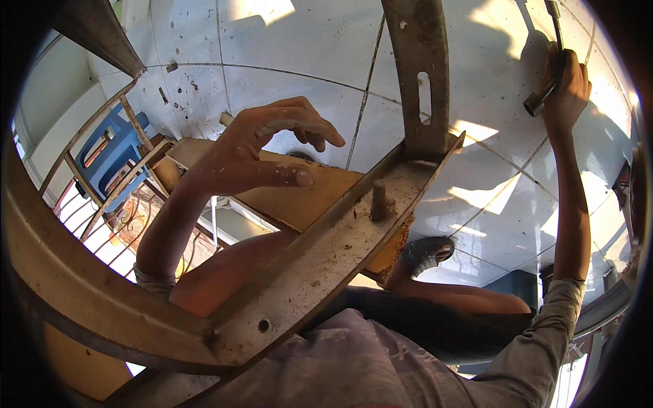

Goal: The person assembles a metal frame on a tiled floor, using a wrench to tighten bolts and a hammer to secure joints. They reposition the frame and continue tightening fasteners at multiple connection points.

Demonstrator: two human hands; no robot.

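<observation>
Across the front of me runs a rusty metal channel bar (313, 279), part of a metal frame. A bolt (379, 202) stands up from it near its far end. Over a wooden board (299, 194) beyond the bar, my left hand (255, 149) hovers with fingers curved apart and thumb stretched out, nothing in it. My right hand (569, 92) reaches far to the right, fingers wrapped round a dark bent socket wrench (535, 103) just by the tiled floor. The wrench's middle is partly hidden by the hand.
A slotted metal upright (427, 68) rises from the bar's far end. On the left a curved metal member (88, 292) sweeps around. Beyond it are a blue plastic chair (115, 153) and a metal railing (136, 224). My shod foot (427, 255) rests on the white tiles (299, 41).
</observation>
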